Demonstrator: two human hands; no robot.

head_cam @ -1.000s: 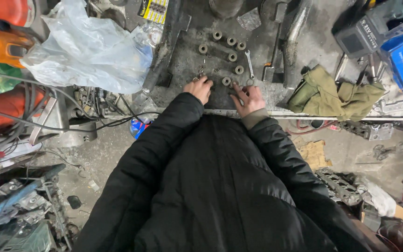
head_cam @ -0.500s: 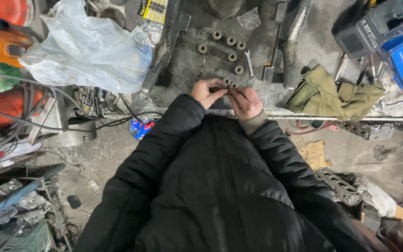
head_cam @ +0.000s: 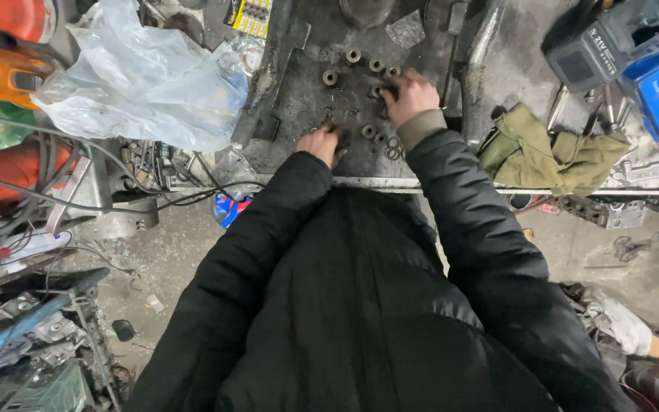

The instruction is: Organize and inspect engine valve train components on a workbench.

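Hands (head_cam: 409, 95) (head_cam: 320, 143) among metal bushings (head_cam: 331, 77)

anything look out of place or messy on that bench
The small metal rings lie scattered between the left hand and right hand, not in rows. A crumpled green cloth lies heaped to the right.

Seen from above: black jacket sleeves reaching onto a dark, grimy worktop (head_cam: 306, 84). Left hand (head_cam: 320, 143) resting near the front edge beside small metal rings (head_cam: 387, 145). Right hand (head_cam: 410, 95) farther up, fingers on a short metal sleeve (head_cam: 376, 91). Clear plastic bag (head_cam: 143, 76) at left, olive rag (head_cam: 551, 152) at right.
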